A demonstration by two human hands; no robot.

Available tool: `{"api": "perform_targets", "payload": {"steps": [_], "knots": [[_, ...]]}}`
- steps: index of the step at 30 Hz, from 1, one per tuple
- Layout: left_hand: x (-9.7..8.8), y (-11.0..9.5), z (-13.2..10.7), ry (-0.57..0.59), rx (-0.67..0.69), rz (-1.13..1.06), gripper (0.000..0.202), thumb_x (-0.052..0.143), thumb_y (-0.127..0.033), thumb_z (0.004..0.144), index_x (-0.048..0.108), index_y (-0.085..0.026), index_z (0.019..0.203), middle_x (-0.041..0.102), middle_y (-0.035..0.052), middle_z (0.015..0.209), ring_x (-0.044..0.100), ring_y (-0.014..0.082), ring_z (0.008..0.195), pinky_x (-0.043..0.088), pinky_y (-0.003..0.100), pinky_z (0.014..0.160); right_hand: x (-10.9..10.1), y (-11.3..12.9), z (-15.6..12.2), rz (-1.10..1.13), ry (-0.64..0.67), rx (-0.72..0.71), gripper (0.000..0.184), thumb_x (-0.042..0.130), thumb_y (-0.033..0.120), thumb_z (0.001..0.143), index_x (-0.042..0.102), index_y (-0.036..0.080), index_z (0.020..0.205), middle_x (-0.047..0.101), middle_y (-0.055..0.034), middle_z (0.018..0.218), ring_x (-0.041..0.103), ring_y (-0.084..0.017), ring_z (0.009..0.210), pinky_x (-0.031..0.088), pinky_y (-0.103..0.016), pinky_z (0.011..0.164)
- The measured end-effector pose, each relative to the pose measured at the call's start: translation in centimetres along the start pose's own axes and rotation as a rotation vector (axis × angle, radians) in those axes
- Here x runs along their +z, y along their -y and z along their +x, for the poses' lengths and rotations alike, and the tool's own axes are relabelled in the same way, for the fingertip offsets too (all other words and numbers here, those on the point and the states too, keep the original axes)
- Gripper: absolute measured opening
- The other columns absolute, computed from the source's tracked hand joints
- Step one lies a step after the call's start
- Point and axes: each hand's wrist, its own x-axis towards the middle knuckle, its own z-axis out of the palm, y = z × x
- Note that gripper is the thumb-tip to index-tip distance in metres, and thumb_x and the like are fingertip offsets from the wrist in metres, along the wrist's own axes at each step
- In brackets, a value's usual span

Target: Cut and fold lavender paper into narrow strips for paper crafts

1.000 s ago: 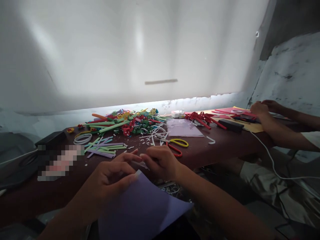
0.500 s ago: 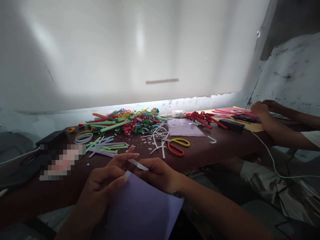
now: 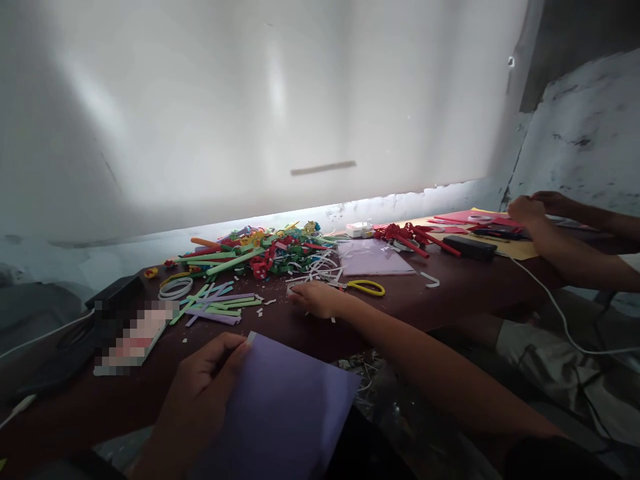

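The purple sheet (image 3: 285, 407) was in the left hand (image 3: 200, 387), held low in front of the person, with its lower part running out of view. The left fingers and thumb were closed in a pinch at its upper left corner, where a small pale tab (image 3: 251, 338) showed. It looked like thin paper or light card: probably very light, stiff enough to keep a nearly flat face when held by one corner, yet likely to crease under a hard squeeze — so a gentle pinch at a corner or along an edge seemed the best hold, with the broad middle left alone. The right hand (image 3: 320, 301) was well apart from the sheet, low over the counter (image 3: 415, 310) beside the thin white strips (image 3: 323, 267) and the yellow-handled scissors (image 3: 369, 288); its fingers were bent, and whether they gripped anything could not be told. The strips looked flimsier — narrow, curling, apt to bend — and a light fingertip hold near one end would probably have suited them. Green and purple paper sticks (image 3: 220, 307) lay loosely crossed farther left.
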Motion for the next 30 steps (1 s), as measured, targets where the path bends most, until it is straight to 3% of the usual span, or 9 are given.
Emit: {"api": "perform_targets", "payload": {"steps": [3, 7, 10, 14, 19, 22, 25, 30], "knots": [[0.6, 0.8, 0.1, 0.013, 0.107, 0.192, 0.034, 0.051, -0.053, 0.093, 0.073, -0.029, 0.087, 0.073, -0.0032, 0.072, 0.070, 0.0193, 0.069, 0.046, 0.025, 0.064, 0.3, 0.6, 0.1, -0.067, -0.075, 0.044, 0.018, 0.068, 0.030, 0.100, 0.066, 0.013, 0.096, 0.067, -0.0071, 0.103, 0.064, -0.023, 0.099, 0.051, -0.043, 0.094], [1.2, 1.3, -0.1, 0.097, 0.191, 0.273, 0.031, 0.046, -0.046, 0.097, 0.071, -0.029, 0.090, 0.076, -0.0037, 0.077, 0.073, 0.0172, 0.068, 0.047, 0.024, 0.064, -0.2, 3.6, -3.3, -0.010, -0.210, -0.010, 0.024, 0.065, 0.032, 0.103, 0.064, 0.009, 0.110, 0.064, -0.0185, 0.121, 0.060, -0.026, 0.113, 0.047, -0.036, 0.095], [1.4, 0.5, -0.5, 0.101, 0.223, 0.221, 0.031, 0.046, -0.045, 0.097, 0.070, -0.028, 0.087, 0.073, -0.0042, 0.071, 0.070, 0.0156, 0.061, 0.046, 0.023, 0.059, -0.1, 6.3, -7.0, 0.130, -0.167, -0.171, 0.016, 0.058, 0.033, 0.107, 0.063, 0.019, 0.113, 0.070, -0.0024, 0.105, 0.066, -0.015, 0.093, 0.049, -0.022, 0.080], [1.6, -1.1, -0.9, 0.107, 0.255, 0.177, 0.027, 0.050, -0.043, 0.095, 0.069, -0.027, 0.084, 0.070, -0.0049, 0.066, 0.067, 0.0144, 0.058, 0.045, 0.021, 0.055, 0.9, 8.1, -9.9, 0.336, -0.314, -0.345, 0.018, 0.060, 0.026, 0.104, 0.064, 0.017, 0.089, 0.064, 0.0012, 0.078, 0.059, -0.013, 0.071, 0.042, -0.021, 0.068], [1.7, -1.8, -1.1, 0.115, 0.255, 0.164, 0.029, 0.054, -0.046, 0.092, 0.068, -0.027, 0.076, 0.068, -0.0051, 0.065, 0.067, 0.0139, 0.058, 0.046, 0.020, 0.055, 1.7, 8.3, -10.3, 0.418, -0.364, -0.364, 0.022, 0.054, 0.028, 0.104, 0.063, 0.018, 0.087, 0.063, 0.0014, 0.077, 0.056, -0.011, 0.066, 0.040, -0.020, 0.065], [1.4, -1.7, -1.2, 0.165, 0.184, 0.229, 0.032, 0.053, -0.049, 0.092, 0.069, -0.028, 0.074, 0.069, -0.0054, 0.062, 0.066, 0.0147, 0.057, 0.047, 0.021, 0.054, 1.7, 7.6, -10.5, 0.345, -0.564, -0.327, 0.026, 0.051, 0.033, 0.104, 0.063, 0.019, 0.085, 0.064, 0.0010, 0.075, 0.058, -0.013, 0.066, 0.040, -0.022, 0.066], [0.6, -1.2, -1.7, 0.142, 0.057, 0.275, 0.033, 0.056, -0.054, 0.088, 0.074, -0.030, 0.075, 0.074, -0.0046, 0.067, 0.069, 0.0171, 0.059, 0.048, 0.022, 0.054, 1.1, 6.0, -10.9, 0.332, -0.766, -0.177, 0.027, 0.049, 0.034, 0.103, 0.061, 0.020, 0.084, 0.062, -0.0003, 0.074, 0.056, -0.016, 0.067, 0.039, -0.025, 0.064], [0.1, -0.3, -3.3, -0.118, -0.096, 0.058, 0.030, 0.073, -0.058, 0.076, 0.080, -0.030, 0.082, 0.081, -0.0017, 0.088, 0.073, 0.0215, 0.084, 0.056, 0.024, 0.075, 0.2, 4.1, -11.6, 0.400, -0.903, 0.005, 0.033, 0.049, 0.041, 0.102, 0.059, 0.020, 0.079, 0.056, 0.0011, 0.067, 0.052, -0.016, 0.062, 0.037, -0.025, 0.057]]}}
